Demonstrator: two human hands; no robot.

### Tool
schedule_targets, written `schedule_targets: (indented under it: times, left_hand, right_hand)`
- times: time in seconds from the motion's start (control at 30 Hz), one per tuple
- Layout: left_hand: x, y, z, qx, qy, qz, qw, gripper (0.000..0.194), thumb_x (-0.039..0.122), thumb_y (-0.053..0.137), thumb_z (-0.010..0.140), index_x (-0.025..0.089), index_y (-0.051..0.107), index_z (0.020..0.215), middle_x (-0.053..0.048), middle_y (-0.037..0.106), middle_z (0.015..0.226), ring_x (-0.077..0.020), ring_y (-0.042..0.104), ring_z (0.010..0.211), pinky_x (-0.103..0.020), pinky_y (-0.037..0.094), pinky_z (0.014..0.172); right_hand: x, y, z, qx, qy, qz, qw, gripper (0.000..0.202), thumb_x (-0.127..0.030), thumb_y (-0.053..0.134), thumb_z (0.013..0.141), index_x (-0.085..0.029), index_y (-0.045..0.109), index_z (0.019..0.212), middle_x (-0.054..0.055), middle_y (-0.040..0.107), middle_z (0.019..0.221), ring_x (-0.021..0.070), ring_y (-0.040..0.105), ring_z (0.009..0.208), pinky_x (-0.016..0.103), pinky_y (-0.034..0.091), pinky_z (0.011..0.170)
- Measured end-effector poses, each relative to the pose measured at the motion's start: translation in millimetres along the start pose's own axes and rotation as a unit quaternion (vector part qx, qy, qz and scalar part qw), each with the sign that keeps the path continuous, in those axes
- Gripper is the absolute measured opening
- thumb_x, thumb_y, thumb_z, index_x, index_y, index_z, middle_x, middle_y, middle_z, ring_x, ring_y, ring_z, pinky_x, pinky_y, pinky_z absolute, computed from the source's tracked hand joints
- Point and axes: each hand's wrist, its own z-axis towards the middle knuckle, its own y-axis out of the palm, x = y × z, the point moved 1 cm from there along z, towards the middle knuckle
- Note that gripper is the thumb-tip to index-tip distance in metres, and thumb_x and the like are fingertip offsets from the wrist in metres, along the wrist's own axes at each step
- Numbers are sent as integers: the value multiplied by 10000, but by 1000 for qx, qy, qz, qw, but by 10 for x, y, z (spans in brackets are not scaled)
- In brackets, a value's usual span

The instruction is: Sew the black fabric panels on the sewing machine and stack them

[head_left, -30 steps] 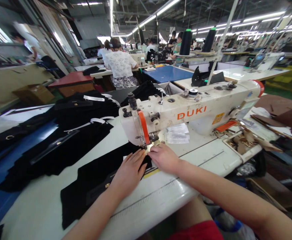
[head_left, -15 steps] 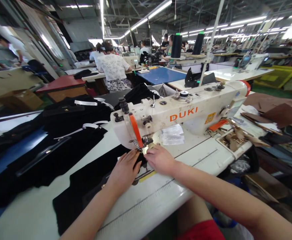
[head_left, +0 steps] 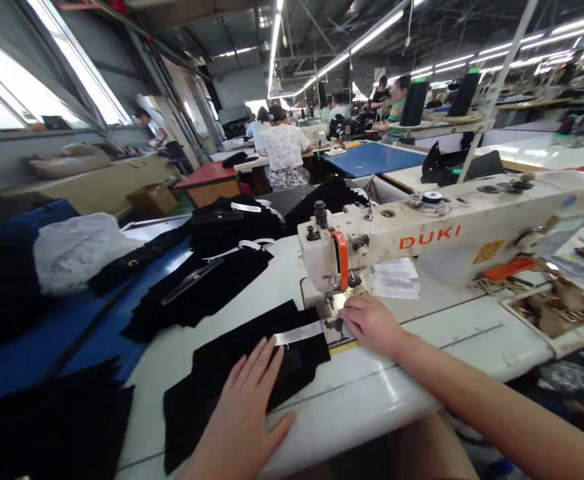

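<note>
My left hand (head_left: 252,400) is palm down, fingers extended, thumb apart, near the tabletop's (head_left: 252,287) front edge. My right hand's (head_left: 372,323) fingers are bent; my right forearm (head_left: 472,395) crosses that edge.

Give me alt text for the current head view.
A left hand spreads over black fabric bearing a white strip; the right hand is near the needle end of a white DUKI sewing machine. More black pieces lie leftward.

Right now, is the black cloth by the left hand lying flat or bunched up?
Flat: the black cloth by the left hand lies spread on the white table, without heaped folds.
</note>
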Motion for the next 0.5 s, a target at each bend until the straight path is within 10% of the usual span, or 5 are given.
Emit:
schedule_targets:
  times: [0.2,0.33,0.5]
  left_hand:
    - [-517,-126,-194,-69,-119,-22,990,540,68,390,745,170,635,1216,-67,693,1189,-209,658,1069,-325,512,963]
    - [-1168,-732,346,66,-326,26,943,465,157,401,844,116,583,1270,-103,657,1245,-244,641,1101,-363,483,994]
    - [-1604,-1054,1000,157,-310,62,936,412,133,405,902,87,540,1288,-147,594,1303,-276,565,1192,-413,425,1035]
  right_hand:
    - [-13,6,-2,2,-9,10,1000,191,-125,524,888,-183,705,868,70,660,832,192,550,784,315,432,741]
    - [-13,3,-6,5,-5,20,1000,193,-126,525,883,-188,706,857,68,663,840,190,554,779,313,442,743]
    - [-4,11,-20,-5,6,25,1000,220,-129,498,890,-186,709,861,74,668,856,202,572,793,332,455,748]
